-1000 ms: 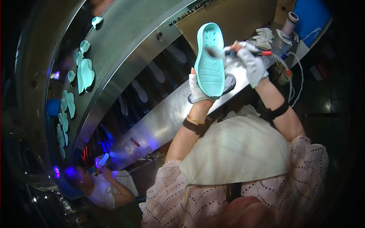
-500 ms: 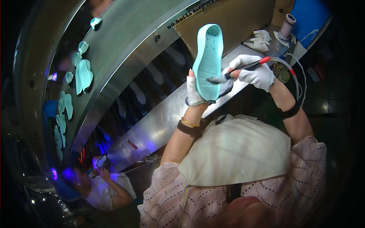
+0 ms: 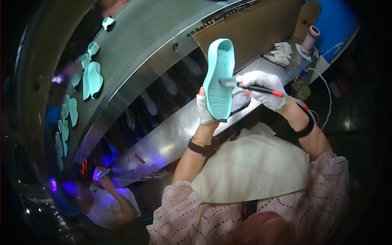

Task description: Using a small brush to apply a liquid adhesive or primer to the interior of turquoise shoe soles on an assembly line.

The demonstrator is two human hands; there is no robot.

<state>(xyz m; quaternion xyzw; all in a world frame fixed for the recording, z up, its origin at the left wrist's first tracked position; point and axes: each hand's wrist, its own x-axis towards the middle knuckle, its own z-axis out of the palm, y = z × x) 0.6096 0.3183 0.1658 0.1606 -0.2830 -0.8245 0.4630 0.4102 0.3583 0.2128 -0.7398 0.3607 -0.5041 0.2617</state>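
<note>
In a white fingerless glove, my left hand (image 3: 205,111) grips a mint-green shoe sole (image 3: 220,96) by its lower left edge and holds it up, its hollow inner side showing. My right hand (image 3: 265,86), also gloved in white, is closed round a brush (image 3: 257,87) with a dark handle, red bands and a thin hose at its back end. The grey bristles touch the inside of the sole near its middle. Behind the sole's lower right edge, a dark-rimmed grey shoe part (image 3: 241,102) is partly hidden; what supports it is unclear.
A metal ledge (image 3: 163,143) runs below a green conveyor belt (image 3: 134,45) carrying several mint soles (image 3: 94,77). White gloves (image 3: 281,54) and a pink cylinder (image 3: 312,37) lie by a cardboard sheet (image 3: 245,36). A co-worker (image 3: 114,202) sits at lower left under violet light.
The bristles have moved up the sole, from near its lower end to about its middle. The sole is slightly lower and more upright; my right hand's grip has turned.
</note>
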